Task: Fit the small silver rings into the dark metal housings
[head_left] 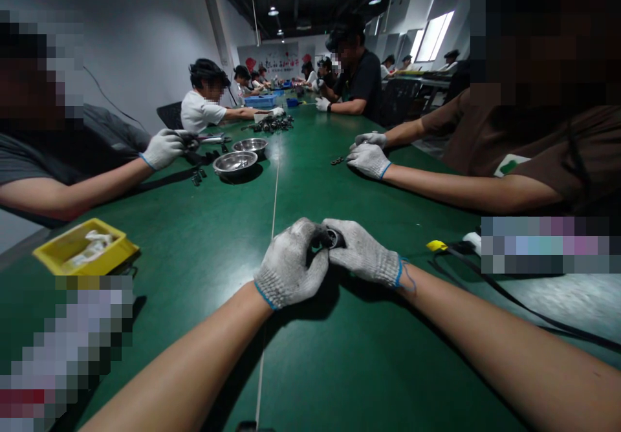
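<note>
A: Left edge first, quick. What was there?

B: Yellow tray point(58, 246) at the near left of the green table point(339, 367), pale bits lying in it. Behind it a co-worker's gloved hand point(162, 149) gripped a dark tool over some black straps.

A: Next over?

B: Two steel bowls point(236, 162), just left of the table's centre line, one behind the other, close together. A pile of dark metal parts point(274, 123) sat farther along, near a seated person in a white shirt.

A: Centre, the wearer's own hands?

B: Both in grey knit gloves with blue cuffs, pressed together at mid-table, near side. Left hand point(291, 267) was clenched, fingers curled around the small dark part point(334, 237). Right hand point(361, 251) closed on the same part from the other side, fingers over the top.

A: So where was the part exactly?

B: Pinched between the two gloves, right at the centre line, held just above the table. Mostly hidden; only a round dark rim showed. Couldn't tell what it was.

A: Right side?

B: Another co-worker's two gloved hands point(369, 159) rested on the table farther off, small dark pieces just left of them. Nearer, a yellow tab point(436, 245) with a black cable point(509, 296) running off toward the near right.
</note>
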A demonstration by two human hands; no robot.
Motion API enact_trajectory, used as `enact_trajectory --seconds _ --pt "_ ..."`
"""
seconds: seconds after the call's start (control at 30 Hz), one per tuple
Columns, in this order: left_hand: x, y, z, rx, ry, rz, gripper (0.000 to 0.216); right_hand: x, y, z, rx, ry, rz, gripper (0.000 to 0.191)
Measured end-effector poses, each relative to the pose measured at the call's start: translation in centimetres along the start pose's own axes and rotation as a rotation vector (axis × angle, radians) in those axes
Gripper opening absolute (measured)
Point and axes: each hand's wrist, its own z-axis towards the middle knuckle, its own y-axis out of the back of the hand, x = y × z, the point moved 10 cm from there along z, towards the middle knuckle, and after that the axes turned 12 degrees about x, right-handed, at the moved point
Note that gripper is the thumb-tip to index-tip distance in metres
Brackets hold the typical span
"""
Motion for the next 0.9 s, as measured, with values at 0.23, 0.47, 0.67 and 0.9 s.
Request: enact_trajectory --seconds 0.23,0.47,0.67,0.9 --pt "0.0 0.5 0.0 -0.033 -0.003 0.024 0.019 -0.1 0.0 0.1 -0.002 0.007 0.020 0.017" --pt "-0.2 0.3 0.3 0.052 -0.035 -0.003 0.018 0.0 0.0 0.2 -0.001 0.002 -0.011 0.021" --pt "-1.4 0.5 0.3 0.045 -0.135 0.092 0.020 0.0 -0.1 0.1 0.002 -0.012 -0.031 0.017" --pt "-0.9 0.4 0.4 0.046 -0.100 0.000 0.013 0.3 0.0 0.1 -0.005 0.017 -0.015 0.021"
